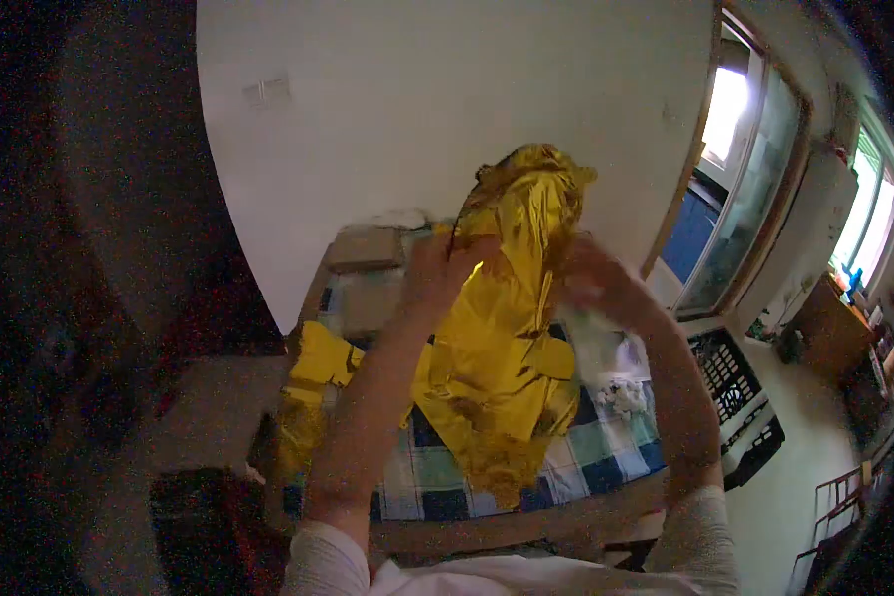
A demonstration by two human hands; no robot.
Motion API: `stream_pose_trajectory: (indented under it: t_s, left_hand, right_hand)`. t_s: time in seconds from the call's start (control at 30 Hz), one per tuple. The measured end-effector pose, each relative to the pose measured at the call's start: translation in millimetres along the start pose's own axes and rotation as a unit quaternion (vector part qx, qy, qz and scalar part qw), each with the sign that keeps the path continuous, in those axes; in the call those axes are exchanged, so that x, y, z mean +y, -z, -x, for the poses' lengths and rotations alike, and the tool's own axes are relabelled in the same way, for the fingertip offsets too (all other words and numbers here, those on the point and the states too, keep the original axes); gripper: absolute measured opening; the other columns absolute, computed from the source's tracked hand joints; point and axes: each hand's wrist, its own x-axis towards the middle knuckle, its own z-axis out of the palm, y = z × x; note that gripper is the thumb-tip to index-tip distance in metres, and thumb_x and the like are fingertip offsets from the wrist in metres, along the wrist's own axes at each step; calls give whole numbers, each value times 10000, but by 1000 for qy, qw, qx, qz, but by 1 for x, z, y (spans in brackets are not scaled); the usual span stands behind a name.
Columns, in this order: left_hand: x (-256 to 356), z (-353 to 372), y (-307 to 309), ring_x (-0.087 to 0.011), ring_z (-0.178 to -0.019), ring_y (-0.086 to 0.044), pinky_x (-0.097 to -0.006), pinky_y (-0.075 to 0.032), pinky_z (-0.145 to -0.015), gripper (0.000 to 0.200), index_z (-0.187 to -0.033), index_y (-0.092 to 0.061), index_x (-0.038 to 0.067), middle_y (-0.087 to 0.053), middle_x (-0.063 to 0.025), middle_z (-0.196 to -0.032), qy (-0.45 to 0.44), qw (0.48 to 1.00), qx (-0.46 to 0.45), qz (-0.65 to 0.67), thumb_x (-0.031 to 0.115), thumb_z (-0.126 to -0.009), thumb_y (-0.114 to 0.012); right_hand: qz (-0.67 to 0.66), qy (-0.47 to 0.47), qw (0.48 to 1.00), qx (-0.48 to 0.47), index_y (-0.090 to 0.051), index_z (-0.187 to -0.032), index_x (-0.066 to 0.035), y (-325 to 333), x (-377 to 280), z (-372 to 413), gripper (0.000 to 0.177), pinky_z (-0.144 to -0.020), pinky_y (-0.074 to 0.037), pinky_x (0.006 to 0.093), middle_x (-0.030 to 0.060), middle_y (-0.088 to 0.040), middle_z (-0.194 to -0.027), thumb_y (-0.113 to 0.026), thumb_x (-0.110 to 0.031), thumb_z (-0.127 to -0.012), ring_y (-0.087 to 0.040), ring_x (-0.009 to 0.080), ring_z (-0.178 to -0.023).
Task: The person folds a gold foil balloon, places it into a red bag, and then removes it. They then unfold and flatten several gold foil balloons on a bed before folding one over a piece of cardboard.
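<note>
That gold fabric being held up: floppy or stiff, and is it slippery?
Probably floppy: the gold fabric drapes in creased folds below the left hand and right hand. Likely light, since it is raised high. Its glossy sheen suggests it may slip.

Both arms are bare from the left hand (pixel 437 273) and the right hand (pixel 591 283) back to near the elbow. Well behind each hand, a long sleeve ends in a bunched cuff: left sleeve (pixel 320 558), right sleeve (pixel 700 541). Both are off-white, soft fabric. The shirt front (pixel 487 576) between them is the same off-white.
</note>
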Motion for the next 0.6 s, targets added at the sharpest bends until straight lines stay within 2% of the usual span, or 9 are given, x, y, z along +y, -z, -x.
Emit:
stream_pose_trajectory:
  t_s: [0.03,0.1,0.2,0.23,0.33,0.4,0.47,0.53,0.6]
  left_hand:
    - [0,2,-1,-64,-740,-577,-259,-455,-693,276,-916,-710,15,-691,-15,-810,-24,998,10,52,268,-809,-731]
    - [-10,-8,6,-72,-755,-586,-267,-464,-710,265,-936,-709,26,-694,-15,-829,-15,999,2,34,265,-823,-723]
    - [-16,-10,4,-84,-791,-599,-279,-476,-739,252,-968,-709,45,-698,-18,-871,-4,998,-22,58,260,-837,-715]
    - [-17,-10,3,-89,-805,-604,-282,-479,-748,249,-979,-709,51,-699,-19,-886,1,997,-32,76,259,-841,-712]
    - [-38,-22,0,-95,-839,-610,-283,-481,-766,257,-989,-713,61,-698,-20,-910,-88,994,-39,-41,272,-842,-712]
    - [-48,-24,-5,-92,-845,-607,-280,-479,-769,263,-987,-713,55,-697,-23,-910,-91,994,-31,-48,276,-846,-707]
    - [-50,-23,-8,-91,-845,-606,-276,-475,-763,271,-988,-712,49,-695,-27,-900,-88,994,-37,-45,281,-847,-703]
    - [-48,-18,-6,-91,-840,-607,-271,-467,-750,281,-991,-710,46,-693,-32,-882,-76,995,-54,-36,288,-847,-701]
    - [-39,-17,0,-95,-797,-599,-280,-464,-700,290,-969,-709,39,-683,-38,-849,-22,989,-62,-132,297,-835,-710]
  right_hand:
    - [-49,-2,997,-64,-596,-1139,-61,-18,32,17,331,-922,-455,337,61,-539,-1242,-688,-219,-862,-500,193,-1154]
    - [-150,-51,973,-169,-599,-1138,-50,-52,84,48,345,-943,-450,343,72,-562,-1213,-690,-231,-859,-515,198,-1147]
    - [-288,-208,924,-144,-613,-1111,-13,-91,113,78,311,-944,-454,327,84,-658,-1069,-666,-212,-878,-579,172,-1073]
    - [-341,-179,916,-117,-613,-1099,1,-101,121,82,297,-921,-464,318,85,-664,-1045,-662,-195,-880,-591,166,-1033]
    - [-251,-164,953,-32,-608,-1049,36,-108,127,80,239,-806,-494,285,96,-659,-960,-655,-121,-876,-593,142,-862]
    - [-78,-136,987,-26,-611,-1049,26,-112,151,71,245,-769,-492,278,82,-649,-919,-669,-124,-864,-575,124,-821]
    - [-96,-171,980,15,-610,-1058,23,-118,200,59,274,-736,-494,291,63,-645,-926,-683,-141,-852,-573,113,-835]
    - [-29,-226,974,21,-609,-1062,21,-109,185,43,298,-702,-496,304,52,-639,-925,-693,-158,-839,-568,106,-850]
    - [77,-245,966,26,-611,-1058,16,-105,174,26,308,-674,-498,315,55,-635,-914,-694,-171,-828,-571,116,-857]
